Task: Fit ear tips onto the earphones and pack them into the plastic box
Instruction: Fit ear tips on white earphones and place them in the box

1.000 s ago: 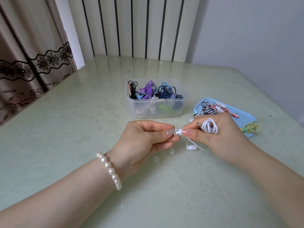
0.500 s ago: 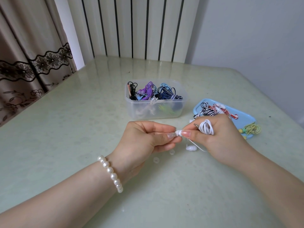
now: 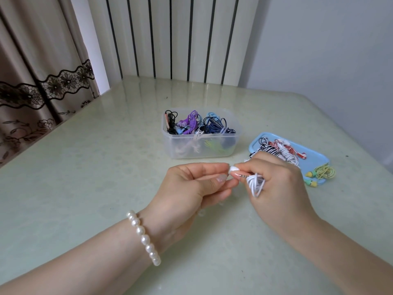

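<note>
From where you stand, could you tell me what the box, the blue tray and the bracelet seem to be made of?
Box: frosted translucent plastic, probably; the cables inside show blurred through its wall.
Blue tray: opaque plastic with a smooth, slightly glossy finish and a raised moulded rim.
Bracelet: pearl-like beads, white with a soft sheen; whether real or imitation cannot be told.

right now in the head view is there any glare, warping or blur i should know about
Head view: soft daylight puts a pale sheen on the far table, which mirrors the striped panel; the wide lens bows the curtain and the table edges; shadows are faint; the clear box and both hands, left hand and right hand, look sharp, but the white earbud between the fingers is too small to read in detail.
</note>
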Action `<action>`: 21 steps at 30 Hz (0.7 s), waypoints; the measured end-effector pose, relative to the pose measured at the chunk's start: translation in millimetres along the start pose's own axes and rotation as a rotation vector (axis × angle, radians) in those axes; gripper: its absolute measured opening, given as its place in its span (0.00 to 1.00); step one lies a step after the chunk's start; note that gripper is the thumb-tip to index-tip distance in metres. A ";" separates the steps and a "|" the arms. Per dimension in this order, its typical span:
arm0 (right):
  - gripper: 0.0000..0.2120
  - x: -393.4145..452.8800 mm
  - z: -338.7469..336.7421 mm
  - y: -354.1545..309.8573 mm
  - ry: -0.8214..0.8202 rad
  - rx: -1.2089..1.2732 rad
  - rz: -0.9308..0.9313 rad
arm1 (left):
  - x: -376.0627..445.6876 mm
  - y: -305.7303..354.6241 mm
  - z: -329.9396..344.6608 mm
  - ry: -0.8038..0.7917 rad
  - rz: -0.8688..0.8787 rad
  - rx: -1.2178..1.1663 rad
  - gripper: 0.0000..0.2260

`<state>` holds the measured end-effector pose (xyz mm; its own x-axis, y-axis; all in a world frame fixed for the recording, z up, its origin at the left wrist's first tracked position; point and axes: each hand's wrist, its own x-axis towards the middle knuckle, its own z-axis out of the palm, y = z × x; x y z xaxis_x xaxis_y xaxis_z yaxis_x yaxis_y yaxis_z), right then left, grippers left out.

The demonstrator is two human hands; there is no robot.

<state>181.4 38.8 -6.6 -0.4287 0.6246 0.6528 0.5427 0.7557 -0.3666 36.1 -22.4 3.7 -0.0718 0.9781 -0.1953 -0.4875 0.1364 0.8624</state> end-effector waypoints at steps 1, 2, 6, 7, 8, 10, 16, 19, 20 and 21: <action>0.04 1.5 -1.4 0.4 -0.011 0.058 0.047 | 0.0 0.6 0.6 -0.006 0.001 -0.006 0.08; 0.04 3.9 -3.6 -0.6 -0.024 0.152 0.122 | 0.7 1.5 0.7 -0.005 0.007 -0.012 0.09; 0.04 16.7 -19.6 -2.8 -0.075 0.550 0.428 | 6.0 7.5 -4.1 0.026 0.038 -0.012 0.07; 0.06 19.8 -24.0 -2.0 -0.089 0.589 0.466 | 7.7 8.9 -6.0 0.034 0.042 -0.004 0.07; 0.06 22.5 -27.5 -1.1 -0.103 0.627 0.493 | 9.4 10.3 -8.1 0.042 0.047 0.009 0.06; 0.04 29.6 -32.9 -0.8 -0.119 0.740 0.541 | 12.4 14.4 -12.9 0.055 0.065 0.044 0.05; 0.08 81.8 -46.7 -13.4 -0.173 0.903 0.624 | 19.6 28.8 -28.0 0.082 0.092 0.157 0.04; 0.08 120.9 -42.5 -22.6 -0.189 0.908 0.624 | 21.0 30.9 -32.4 0.066 0.058 0.180 0.04; 0.08 133.6 -38.4 -26.2 -0.188 0.906 0.630 | 21.0 31.5 -33.3 0.065 0.054 0.189 0.04; 0.06 145.0 -33.0 -29.8 -0.193 0.908 0.634 | 21.2 31.8 -34.0 0.068 0.056 0.203 0.04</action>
<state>126.8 100.3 120.8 -0.4092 0.9078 0.0923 0.0088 0.1051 -0.9944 -10.5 -2.6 11.2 -0.1554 0.9732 -0.1694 -0.2965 0.1176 0.9478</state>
